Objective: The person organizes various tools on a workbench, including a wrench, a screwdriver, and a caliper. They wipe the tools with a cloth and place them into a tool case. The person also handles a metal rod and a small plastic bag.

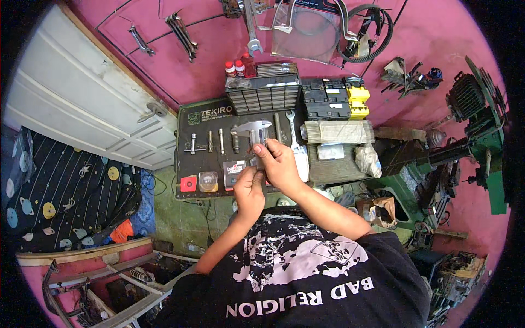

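Observation:
Over the dark work mat (191,158), both hands hold a silver caliper (252,127), its jaws pointing away from me. My right hand (278,164) is closed around its body, thumb on top. Lower down, my left hand (249,188) is closed at the caliper's near end, much of which the fingers hide. On the mat to the left lie a T-handle tool (193,144), a drill bit (210,141), a thin metal rod (221,141) and a dark cylindrical tool (235,143). A combination wrench (293,131) lies to the right, beside a metal rod (278,127).
Behind the mat stand a small drawer cabinet (263,98) and black and yellow cases (333,99). A red square packet (188,183) and a round clear container (208,181) sit near the front edge. A green machine (476,131) stands at right; a white door (87,87) is left.

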Available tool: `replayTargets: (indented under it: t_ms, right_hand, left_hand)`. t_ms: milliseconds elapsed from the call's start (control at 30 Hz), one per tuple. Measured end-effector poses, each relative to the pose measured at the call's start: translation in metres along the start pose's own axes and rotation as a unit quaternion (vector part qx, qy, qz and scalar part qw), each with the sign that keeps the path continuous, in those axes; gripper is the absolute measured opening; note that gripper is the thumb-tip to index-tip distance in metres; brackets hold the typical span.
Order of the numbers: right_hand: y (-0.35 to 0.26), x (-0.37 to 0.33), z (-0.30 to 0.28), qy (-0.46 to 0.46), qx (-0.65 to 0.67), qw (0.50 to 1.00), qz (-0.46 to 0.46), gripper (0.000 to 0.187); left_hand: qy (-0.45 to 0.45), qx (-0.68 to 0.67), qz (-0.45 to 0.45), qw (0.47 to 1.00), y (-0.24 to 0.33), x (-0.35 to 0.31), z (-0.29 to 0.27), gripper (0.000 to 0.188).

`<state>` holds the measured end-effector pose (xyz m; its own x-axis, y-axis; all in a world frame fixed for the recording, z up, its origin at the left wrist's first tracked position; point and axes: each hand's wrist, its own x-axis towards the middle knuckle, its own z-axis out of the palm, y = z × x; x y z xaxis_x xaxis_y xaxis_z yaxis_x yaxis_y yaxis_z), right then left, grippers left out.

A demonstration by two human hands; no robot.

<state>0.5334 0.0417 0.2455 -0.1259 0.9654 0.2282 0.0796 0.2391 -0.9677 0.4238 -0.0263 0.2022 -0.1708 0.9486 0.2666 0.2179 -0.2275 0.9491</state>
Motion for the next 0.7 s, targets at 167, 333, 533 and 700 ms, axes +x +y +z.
replayTargets:
  t_ms: [167, 333, 533, 700]
  right_hand:
    - [-0.005, 0.011, -0.006, -0.033, 0.062, 0.991, 0.114, 0.03]
    - [0.011, 0.008, -0.009, -0.079, 0.019, 0.995, 0.051, 0.034]
    - [0.015, 0.023, -0.034, 0.029, -0.094, 0.983, -0.154, 0.049]
    - [-0.027, 0.037, -0.038, 0.063, -0.304, 0.892, -0.329, 0.052]
  left_hand:
    - [-0.011, -0.005, -0.03, 0.999, 0.004, 0.003, -0.006, 0.017]
    - [0.001, -0.024, 0.01, 1.0, 0.004, 0.003, -0.005, 0.023]
    - [0.003, -0.153, -0.095, 0.984, 0.026, 0.014, -0.011, 0.026]
    - [0.012, -0.024, -0.034, 0.999, 0.009, 0.007, -0.004, 0.024]
